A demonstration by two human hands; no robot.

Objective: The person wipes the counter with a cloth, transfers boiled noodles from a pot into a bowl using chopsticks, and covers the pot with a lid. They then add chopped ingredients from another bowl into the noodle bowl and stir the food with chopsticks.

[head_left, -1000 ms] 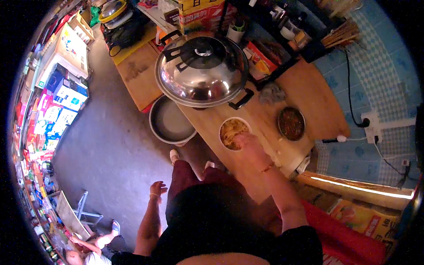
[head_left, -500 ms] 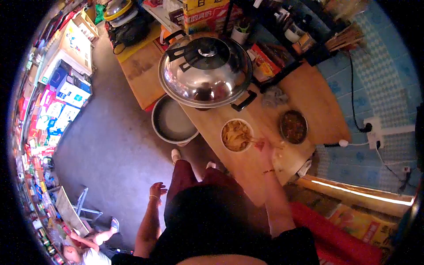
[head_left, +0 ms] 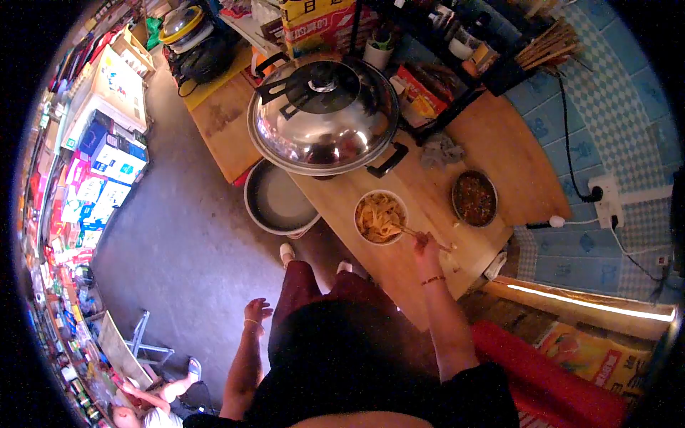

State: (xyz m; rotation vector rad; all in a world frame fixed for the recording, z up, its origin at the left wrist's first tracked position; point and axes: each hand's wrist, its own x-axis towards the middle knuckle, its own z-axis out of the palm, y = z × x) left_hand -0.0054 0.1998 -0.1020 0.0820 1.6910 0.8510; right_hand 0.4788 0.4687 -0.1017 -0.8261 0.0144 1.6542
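Note:
My right hand [head_left: 426, 251] is closed around a pair of chopsticks [head_left: 407, 230]. Their tips reach into a white bowl [head_left: 383, 243] filled with pale orange, noodle-like strips [head_left: 379, 213]. To the right of the bowl sits a round dish of dark reddish sauce or chopped food [head_left: 474, 201]. My left hand [head_left: 257, 312] hangs beside my leg above the floor, fingers loosely apart, holding nothing.
A large wok with a domed steel lid [head_left: 335, 143] stands behind the bowl on the wooden table [head_left: 399, 278]. Below it is a wide basin [head_left: 282, 200]. A crumpled plastic bag [head_left: 441, 151] lies near a black rack. Another person [head_left: 164, 414] sits at lower left.
The strips in the bowl lie differently, and the chopsticks show more clearly. My right hand has shifted slightly down and holds steadier; the left hand hangs much as before.

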